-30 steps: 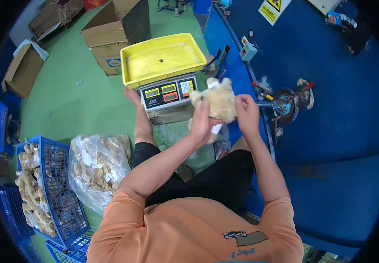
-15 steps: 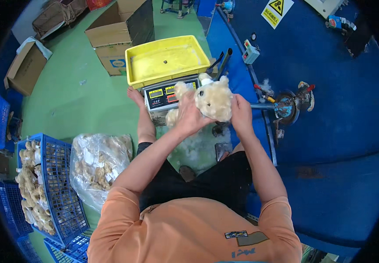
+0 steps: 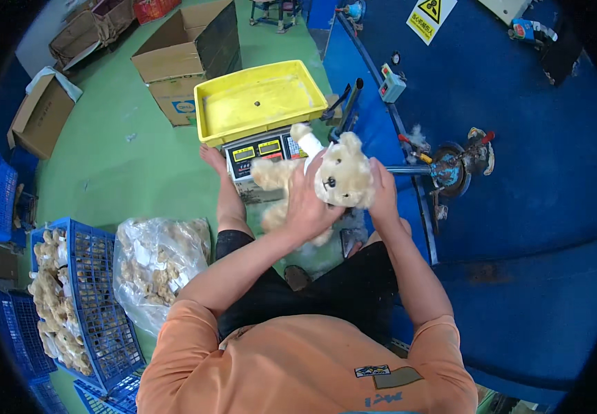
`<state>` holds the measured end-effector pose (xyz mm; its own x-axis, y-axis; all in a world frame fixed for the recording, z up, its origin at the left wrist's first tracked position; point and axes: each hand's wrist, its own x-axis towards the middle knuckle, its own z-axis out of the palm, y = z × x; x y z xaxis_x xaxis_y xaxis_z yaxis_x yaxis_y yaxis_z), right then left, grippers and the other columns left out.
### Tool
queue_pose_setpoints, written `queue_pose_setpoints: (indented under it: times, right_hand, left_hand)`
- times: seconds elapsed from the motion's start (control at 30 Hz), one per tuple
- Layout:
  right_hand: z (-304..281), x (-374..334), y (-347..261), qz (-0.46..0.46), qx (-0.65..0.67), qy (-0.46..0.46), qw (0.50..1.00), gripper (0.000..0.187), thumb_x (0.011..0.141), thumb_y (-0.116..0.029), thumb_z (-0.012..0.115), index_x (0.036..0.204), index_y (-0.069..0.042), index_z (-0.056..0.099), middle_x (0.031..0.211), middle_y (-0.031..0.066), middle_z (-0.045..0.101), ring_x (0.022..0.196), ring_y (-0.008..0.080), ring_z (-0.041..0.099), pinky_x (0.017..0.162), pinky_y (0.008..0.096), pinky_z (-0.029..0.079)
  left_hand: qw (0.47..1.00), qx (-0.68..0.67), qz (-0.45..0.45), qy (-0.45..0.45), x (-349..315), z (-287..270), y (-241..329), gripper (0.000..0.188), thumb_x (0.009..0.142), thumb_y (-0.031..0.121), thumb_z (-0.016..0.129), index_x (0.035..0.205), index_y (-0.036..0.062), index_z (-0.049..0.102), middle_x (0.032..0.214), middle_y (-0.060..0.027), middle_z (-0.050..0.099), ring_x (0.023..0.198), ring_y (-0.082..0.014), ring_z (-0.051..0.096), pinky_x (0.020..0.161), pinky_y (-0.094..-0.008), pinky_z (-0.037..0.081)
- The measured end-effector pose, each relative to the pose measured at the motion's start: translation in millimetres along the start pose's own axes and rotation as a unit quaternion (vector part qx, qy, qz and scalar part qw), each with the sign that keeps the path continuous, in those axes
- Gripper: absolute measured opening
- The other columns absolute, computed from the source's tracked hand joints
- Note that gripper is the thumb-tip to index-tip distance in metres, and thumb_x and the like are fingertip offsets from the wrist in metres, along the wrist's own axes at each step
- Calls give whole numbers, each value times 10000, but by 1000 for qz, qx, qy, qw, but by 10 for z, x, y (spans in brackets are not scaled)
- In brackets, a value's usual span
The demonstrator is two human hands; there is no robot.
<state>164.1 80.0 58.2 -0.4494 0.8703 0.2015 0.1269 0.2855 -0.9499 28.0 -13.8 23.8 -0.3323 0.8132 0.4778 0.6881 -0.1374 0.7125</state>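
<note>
A cream plush teddy bear point(image 3: 343, 171) is between my two hands, tilted with its face up and its limbs sticking out to the left. My left hand point(image 3: 309, 210) is closed round its body just below the head, with a white patch of cloth showing on the bear above it. My right hand point(image 3: 383, 195) presses against the right side of the bear's head, its fingers partly hidden behind the fur. Just beyond the bear stands a digital scale point(image 3: 243, 168), and on top of it sits a yellow tray point(image 3: 233, 103) with a small dark spot inside.
Left of my legs stand a blue crate point(image 3: 101, 290) full of plush pieces and a clear plastic bag point(image 3: 160, 265) of more. An open cardboard box point(image 3: 174, 65) is behind the scale. To the right, a metal pipe point(image 3: 409, 170) juts from a blue machine point(image 3: 519, 207).
The bear has turned in my hands and come slightly nearer to me. Its face now shows more fully, and its limbs spread further out at the left.
</note>
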Motion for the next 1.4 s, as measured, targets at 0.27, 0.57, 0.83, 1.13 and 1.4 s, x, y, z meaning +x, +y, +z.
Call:
queue_pose_setpoints:
  times: [0.27, 0.57, 0.83, 1.13, 1.4]
  right_hand:
    - [-46, -32, -53, 21, 16, 10, 1000, 311, 1050, -264, 472, 1003, -5, 637, 899, 72, 671, 749, 162, 551, 702, 303, 450]
    - [-281, 438, 132, -111, -331, 79, 934, 227, 978, -289, 562, 976, -91, 673, 767, 86, 703, 649, 316, 643, 618, 413, 492]
    - [-199, 431, -39, -120, -467, 46, 875, 271, 979, -346, 556, 906, -104, 652, 752, 54, 709, 630, 339, 645, 592, 444, 485]
    - [-265, 423, -16, -91, -487, 43, 868, 326, 987, -378, 539, 869, -91, 636, 738, 98, 707, 626, 380, 638, 578, 482, 479]
    - [-210, 465, -10, -108, -515, 32, 850, 354, 998, -388, 512, 863, -82, 629, 719, 155, 691, 633, 428, 625, 593, 521, 475]
  left_hand:
    - [999, -34, 29, -23, 135, -116, -17, 821, 718, 322, 784, 1411, 3, 478, 1296, -212, 609, 1126, -421, 586, 964, -478, 450]
    - [961, 248, 119, -35, 769, -1181, -676, 909, 676, 286, 789, 1488, 112, 422, 1235, -138, 589, 1052, -331, 549, 964, -459, 401]
    - [880, 471, 64, 9, 1253, -994, -1672, 745, 740, 117, 686, 1448, 112, 452, 1331, -132, 559, 1199, -392, 500, 1040, -486, 384]
    - [975, 207, 75, 5, -288, -451, -909, 505, 815, 106, 674, 1302, 80, 545, 1279, -128, 588, 1146, -334, 570, 995, -421, 452]
    - [987, 37, -140, -73, -1685, -107, -1351, 371, 854, 137, 672, 1211, 51, 625, 1115, -141, 656, 994, -320, 629, 878, -387, 504]
